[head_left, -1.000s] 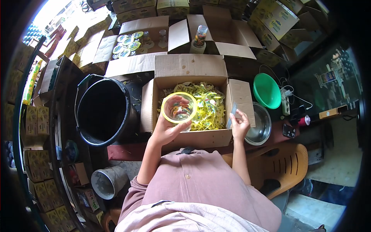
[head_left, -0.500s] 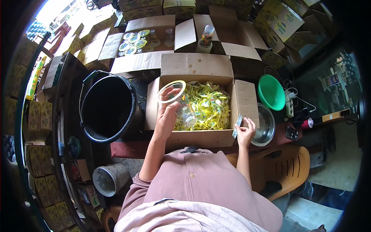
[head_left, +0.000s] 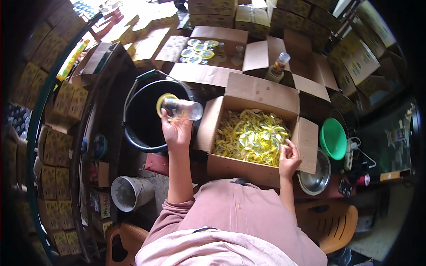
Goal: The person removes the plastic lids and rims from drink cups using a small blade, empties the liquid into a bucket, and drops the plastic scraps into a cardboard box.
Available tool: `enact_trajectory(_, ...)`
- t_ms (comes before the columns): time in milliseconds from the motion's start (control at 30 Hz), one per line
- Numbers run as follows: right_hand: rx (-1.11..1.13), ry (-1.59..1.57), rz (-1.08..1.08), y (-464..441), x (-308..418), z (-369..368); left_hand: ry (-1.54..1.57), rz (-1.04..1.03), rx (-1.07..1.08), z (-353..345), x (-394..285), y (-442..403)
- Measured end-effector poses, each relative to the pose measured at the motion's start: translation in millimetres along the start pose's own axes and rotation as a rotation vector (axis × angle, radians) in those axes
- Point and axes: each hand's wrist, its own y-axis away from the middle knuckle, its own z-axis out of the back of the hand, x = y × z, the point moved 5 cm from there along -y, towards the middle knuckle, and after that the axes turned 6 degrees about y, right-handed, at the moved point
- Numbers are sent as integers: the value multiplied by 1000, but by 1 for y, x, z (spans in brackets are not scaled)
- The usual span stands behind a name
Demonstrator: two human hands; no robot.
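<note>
My left hand (head_left: 177, 133) is closed around a clear plastic cup (head_left: 188, 109) with a yellow rim. The cup lies on its side in the air over the black bucket (head_left: 132, 128), its rim towards the left and blurred by motion. My right hand (head_left: 289, 160) is at the right front corner of an open cardboard box (head_left: 242, 168), fingers curled and thumb close to them. Whatever may be between those fingers is too small to make out. Crumpled yellow and whitish strips (head_left: 253, 137) fill the box.
A green basin (head_left: 333, 138) and a metal bowl (head_left: 320, 175) stand right of the box. Behind it, another carton holds several yellow-rimmed cups (head_left: 197, 51), and a stack of cups (head_left: 281, 62) stands nearby. A grey bucket (head_left: 133, 193) is on the floor at left.
My left hand has carried the cup leftward from above the box to over the black bucket, tipping it sideways. The flat strip earlier in my right hand no longer shows. The camera view has shifted.
</note>
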Motion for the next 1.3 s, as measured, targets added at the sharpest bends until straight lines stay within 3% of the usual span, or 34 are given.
enact_trajectory(67,95,2,168,-5,46,-18,315,75,-109,20,-12,-4)
enact_trajectory(167,211,-22,359,-12,93,-46,350,28,-108,26,-17,1)
enact_trajectory(300,303,197,403,-18,101,-68,292,-21,-53,40,-33,-1)
enact_trajectory(367,521,335,365,-17,86,-80,282,-38,-56,43,-40,1)
enact_trajectory(433,326,462,550,-8,77,-82,291,-47,-76,41,-39,3)
enact_trajectory(467,505,541,423,-5,62,-83,270,-52,-74,38,-36,5)
enact_trajectory(600,628,396,307,-8,43,-83,210,-67,-35,37,-30,4)
enact_trajectory(867,488,309,350,-1,25,-93,140,-141,-124,42,-36,4)
enact_trajectory(967,555,376,386,-3,23,-95,240,-89,-141,55,-48,-2)
enact_trajectory(1067,421,417,494,1,27,-94,355,-53,-161,46,-42,1)
enact_trajectory(1167,456,391,388,1,30,-90,485,35,-165,22,-27,10)
enact_trajectory(1200,449,381,388,0,26,-90,398,11,-13,12,-24,10)
enact_trajectory(1300,508,472,446,-1,16,-95,83,89,93,-3,-4,13)
